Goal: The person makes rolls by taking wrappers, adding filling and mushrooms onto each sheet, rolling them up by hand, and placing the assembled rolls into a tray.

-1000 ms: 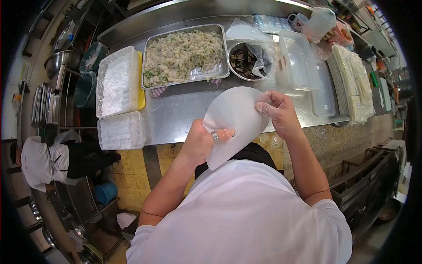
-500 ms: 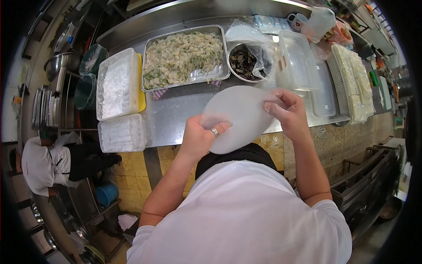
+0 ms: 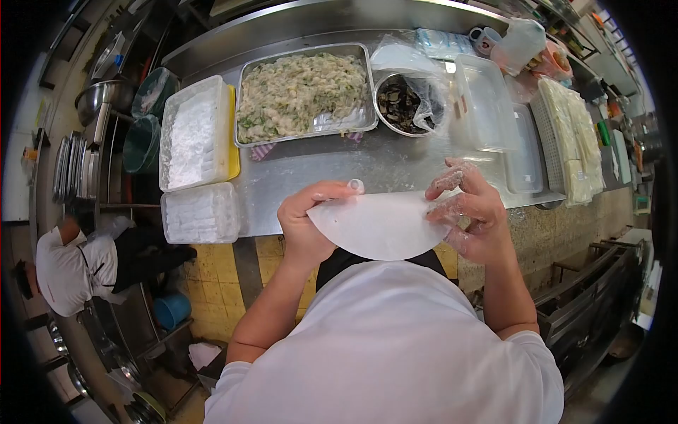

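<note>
The left hand [image 3: 304, 220] is holding a white sheet [image 3: 378, 230] by its left end, at the front edge of the worktop [image 3: 311, 166], while the right hand [image 3: 487, 219], its fingers [image 3: 446, 181] dusted white, is touching the sheet's right end. A metal tray [image 3: 339, 121] of green-flecked mixture [image 3: 300, 92] is standing toward the back edge, a bowl [image 3: 404, 131] of dark pieces [image 3: 397, 99] sitting just to its right. A tub [image 3: 219, 134] of white powder [image 3: 192, 138] is standing near the left edge, a smaller container [image 3: 201, 213] sitting by the front left corner.

White sheet [image 3: 378, 225], earlier a broad disc, now a half-moon with a straight upper edge
</note>
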A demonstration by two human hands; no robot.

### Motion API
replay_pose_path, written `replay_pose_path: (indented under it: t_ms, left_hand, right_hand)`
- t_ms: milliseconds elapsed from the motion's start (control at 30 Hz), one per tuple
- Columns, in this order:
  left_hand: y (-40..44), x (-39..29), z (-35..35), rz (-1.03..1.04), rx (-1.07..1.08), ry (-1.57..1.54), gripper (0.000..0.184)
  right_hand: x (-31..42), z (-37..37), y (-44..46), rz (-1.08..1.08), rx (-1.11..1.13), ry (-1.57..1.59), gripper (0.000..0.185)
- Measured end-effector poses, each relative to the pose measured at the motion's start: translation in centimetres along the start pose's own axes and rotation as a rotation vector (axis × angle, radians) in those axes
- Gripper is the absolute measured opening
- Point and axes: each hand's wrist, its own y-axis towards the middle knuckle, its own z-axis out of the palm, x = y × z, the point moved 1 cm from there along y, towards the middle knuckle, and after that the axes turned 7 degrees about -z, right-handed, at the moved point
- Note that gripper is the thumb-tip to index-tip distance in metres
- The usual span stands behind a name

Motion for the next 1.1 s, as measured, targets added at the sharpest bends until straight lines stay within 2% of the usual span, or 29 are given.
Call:
replay_pose_path:
  t_ms: [67, 267, 433, 533, 633, 733, 833, 933, 1033, 1100]
  left_hand:
    - [-0.2, -0.2, 0.0, -0.009, -0.035, -0.006, 0.022]
    - [-0.1, -0.9, -0.4, 0.033, -0.015, 0.08, 0.023]
    - [0.0, -0.9, -0.7, 0.052, -0.002, 0.077, 0.024]
    - [0.3, -1.2, -1.1, 0.09, 0.034, 0.158, 0.03]
    - [0.5, -1.7, -1.2, -0.013, 0.087, 0.096, 0.024]
    - [0.6, -0.9, -1.8, -0.02, 0.17, -0.201, 0.041]
    - [0.6, -0.5, -2.7, -0.203, 0.122, -0.501, 0.059]
    - [1.0, 0.6, -3.5, -0.469, 0.082, -0.62, 0.049]
    - [1.6, 1.1, -3.4, -0.63, 0.089, -0.419, 0.032]
    - [1.7, 0.5, -3.2, -0.633, 0.105, -0.319, 0.026]
  right_hand:
    - [-0.3, -0.2, -0.2, 0.012, 0.016, 0.012, 0.033]
    - [-0.5, -0.6, 0.2, 0.094, -0.01, 0.309, 0.028]
    - [-0.2, -0.4, 0.7, 0.098, -0.033, 0.232, 0.019]
    - [-0.2, -0.2, 1.0, 0.093, -0.036, 0.218, 0.014]
    - [-0.3, 0.0, 1.1, 0.095, -0.031, 0.199, 0.012]
    - [-0.6, 0.1, 1.2, 0.098, -0.028, 0.182, 0.012]
    - [-0.8, 0.4, 1.2, 0.101, -0.031, 0.183, 0.011]
    - [-1.4, 0.6, 1.2, 0.093, -0.011, 0.182, 0.011]
    - [-1.4, 0.9, 1.5, 0.074, 0.003, 0.173, 0.011]
    - [-1.4, 1.0, 1.5, 0.074, 0.01, 0.171, 0.01]
